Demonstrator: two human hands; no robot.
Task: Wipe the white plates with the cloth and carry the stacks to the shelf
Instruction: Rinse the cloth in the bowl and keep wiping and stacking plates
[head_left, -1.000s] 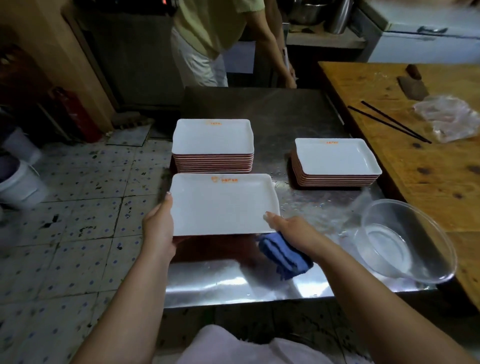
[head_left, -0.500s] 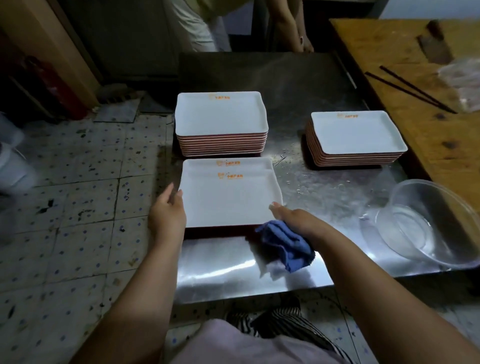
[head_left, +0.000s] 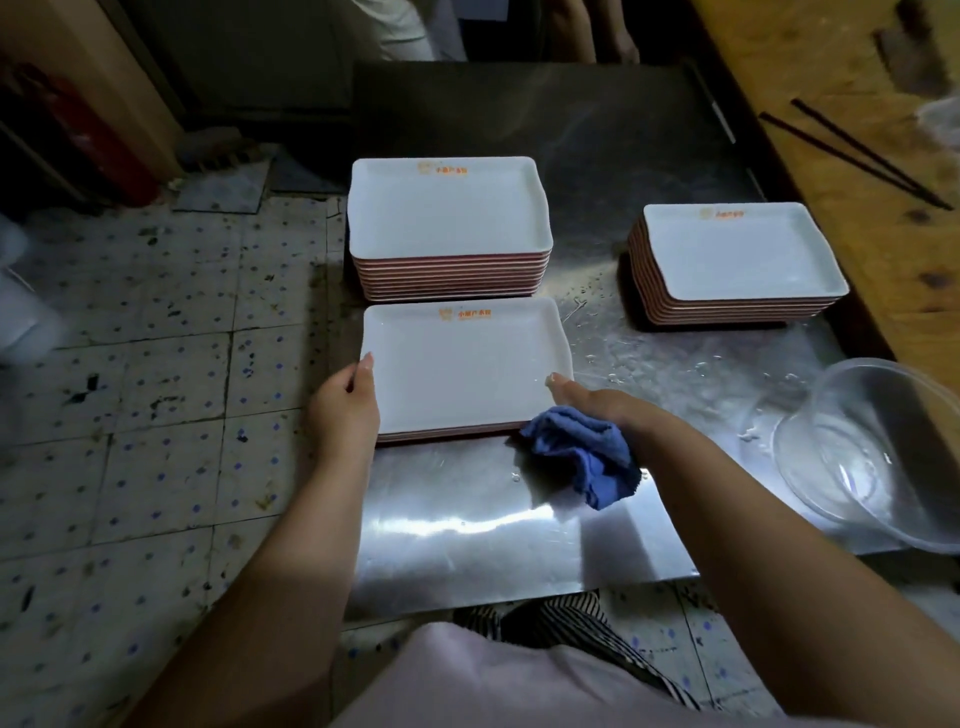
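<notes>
A white rectangular plate (head_left: 462, 364) with an orange logo lies on top of a low stack at the near left of the steel table (head_left: 467, 525). My left hand (head_left: 343, 410) grips its left edge. My right hand (head_left: 597, 405) touches its right edge with the thumb and holds a bunched blue cloth (head_left: 582, 452) against the table. Behind it stands a taller stack of white plates (head_left: 449, 223). A third stack (head_left: 737, 260) sits to the right.
A clear plastic bowl (head_left: 878, 457) with a little water overhangs the table's right front corner. A wooden counter (head_left: 852, 130) with black chopsticks (head_left: 852, 150) runs along the right. Another person (head_left: 493, 31) stands at the far end. Tiled floor lies to the left.
The plate held in both hands has come down onto the low near stack and now lies flush on it. The camera has tilted further down.
</notes>
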